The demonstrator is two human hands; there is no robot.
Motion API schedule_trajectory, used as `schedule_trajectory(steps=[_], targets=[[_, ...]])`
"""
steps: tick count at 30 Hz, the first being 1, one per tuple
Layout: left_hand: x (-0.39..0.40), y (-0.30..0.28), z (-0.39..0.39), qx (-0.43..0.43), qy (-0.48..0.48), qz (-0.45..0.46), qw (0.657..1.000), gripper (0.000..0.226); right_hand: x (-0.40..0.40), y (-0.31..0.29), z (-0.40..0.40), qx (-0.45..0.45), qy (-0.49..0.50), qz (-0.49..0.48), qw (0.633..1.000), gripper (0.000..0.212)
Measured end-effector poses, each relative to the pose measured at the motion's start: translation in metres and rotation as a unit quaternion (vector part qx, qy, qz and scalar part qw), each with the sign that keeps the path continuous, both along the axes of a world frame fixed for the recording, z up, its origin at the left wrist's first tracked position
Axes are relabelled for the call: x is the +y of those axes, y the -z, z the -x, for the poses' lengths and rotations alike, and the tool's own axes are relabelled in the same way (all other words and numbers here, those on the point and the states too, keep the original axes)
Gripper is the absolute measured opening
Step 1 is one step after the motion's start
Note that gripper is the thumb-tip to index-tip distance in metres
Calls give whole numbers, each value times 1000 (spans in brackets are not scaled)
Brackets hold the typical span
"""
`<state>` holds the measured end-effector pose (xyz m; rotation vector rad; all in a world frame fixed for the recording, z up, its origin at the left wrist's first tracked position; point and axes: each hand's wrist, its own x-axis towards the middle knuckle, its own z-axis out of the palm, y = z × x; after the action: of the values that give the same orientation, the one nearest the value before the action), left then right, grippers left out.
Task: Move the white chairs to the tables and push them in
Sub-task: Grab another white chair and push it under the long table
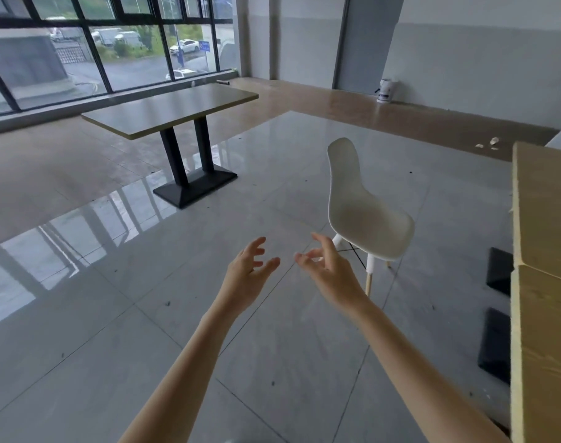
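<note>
A white shell chair (362, 209) with pale wooden legs stands alone on the grey tiled floor, right of centre, its seat facing the light wooden tables (548, 251) at the right edge. Another table (170, 110) with a dark top and black pedestal base stands further back on the left, near the windows. My left hand (247, 276) and my right hand (328, 270) reach forward, both open and empty, fingers apart. My right hand is just in front of the chair's near legs, not touching it.
Black table bases (496, 343) sit on the floor under the right-hand tables. A white canister (386, 91) stands by the far wall. Small scraps (490, 143) lie on the floor at the back right. Large windows fill the left wall.
</note>
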<state>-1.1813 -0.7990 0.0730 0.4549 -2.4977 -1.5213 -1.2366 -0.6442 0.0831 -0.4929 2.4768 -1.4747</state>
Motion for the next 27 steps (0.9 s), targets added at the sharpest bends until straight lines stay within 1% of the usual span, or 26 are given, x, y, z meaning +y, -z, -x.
schedule_trajectory(steps=[3,6,9,13,14,15,18,19,20,23,27], targets=[[-34,15,55,-23,11,-14,1000,55,-38,18,47,-12,-3,-7,1000,59],[-79,22,121,-40,22,-10,999,50,-81,28,110,-16,-3,-21,1000,59],[-128,14,192,-37,40,0,999,44,-125,26,181,-10,18,-27,999,56],[-186,-11,300,-23,61,13,998,43,-175,14,280,-7,62,-26,998,53],[-207,-14,351,-25,71,3,997,43,-196,16,327,-12,84,-22,996,52],[-215,-17,375,-22,79,3,997,42,-204,16,349,-17,101,-20,994,51],[-211,-30,390,28,88,9,996,39,-203,15,362,-23,110,-17,994,47],[-213,-29,408,34,100,8,994,39,-207,18,377,-30,117,-19,993,46],[-217,-26,432,30,113,9,993,38,-212,22,397,-37,125,-22,991,47],[-225,-15,493,19,147,20,989,37,-218,33,453,-46,152,-16,987,60],[-235,7,593,-12,189,31,982,40,-218,52,545,-57,203,-8,977,42]])
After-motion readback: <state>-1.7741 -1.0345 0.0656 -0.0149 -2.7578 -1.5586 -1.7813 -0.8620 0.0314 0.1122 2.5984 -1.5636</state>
